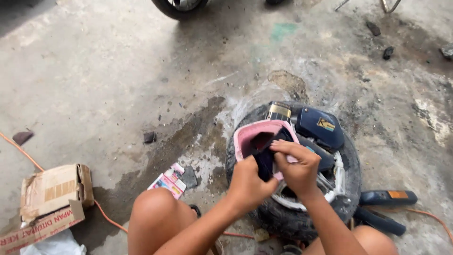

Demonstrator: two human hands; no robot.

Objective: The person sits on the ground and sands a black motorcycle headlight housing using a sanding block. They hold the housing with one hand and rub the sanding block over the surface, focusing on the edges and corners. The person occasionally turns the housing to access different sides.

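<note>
**Both hands on a dark cloth above a pink tub**

Over the tyre, at the middle of the view, a dark cloth [265,158] is held between both hands, hanging partly inside and partly in front of the pink tub [250,134]. The left hand [248,185] is closed around the lower end of the cloth, knuckles toward the camera. The right hand [296,166] pinches the upper part, fingers curled down over it. The two hands touch each other at the cloth.

The pink tub rests on a black tyre [288,217] with a white rim [337,182], which lies flat on the wet concrete floor [118,80]. A dark blue case [320,126] and a small tin with a gold band [279,111] sit on the tyre just behind the tub. Two dark tool handles [384,208] lie on the floor to the right of the tyre. To the left, near the person's knee [158,212], lies a small pink packet [168,181]; farther left sits a torn cardboard box [51,200], with an orange cable [21,151] running past it. Another wheel [181,7] shows at the top edge.
</note>
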